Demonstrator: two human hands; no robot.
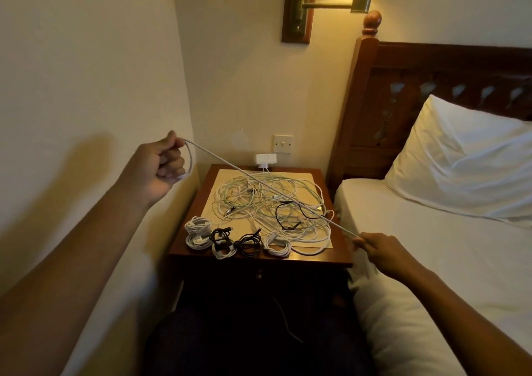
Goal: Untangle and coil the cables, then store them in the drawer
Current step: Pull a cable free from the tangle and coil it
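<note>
**Step in hand: drawing one cable free and coiling it.**

1. Position. The white cable (259, 182) runs taut above the desk (322, 256), from the 10 o'clock side to the 4 o'clock corner. It passes over the tangle (273, 205), which lies at the centre of the desk top.
2. Grip state. The left hand (161, 168) is closed in a fist round the cable's end, with one small loop standing at the knuckles. The right hand (383, 250) pinches the cable between thumb and fingertips and holds nothing else.
3. Procedure. Hold the left grip firm. Loosen the right grip enough for the cable to slide. Feed the length toward the left hand in even loops matching the first.
4. Caution. The far run appears to continue into the tangle near 4 o'clock. If it binds, stop pulling. Lift the crossing strands instead, because tension probably tightens knots.
5. Placement. Set the finished coil beside the coiled bundles (236, 240) along the 6 to 7 o'clock edge.
6. Storage. The drawer (259, 275) sits in shadow under the 6 o'clock edge. Its state cannot be read.
</note>
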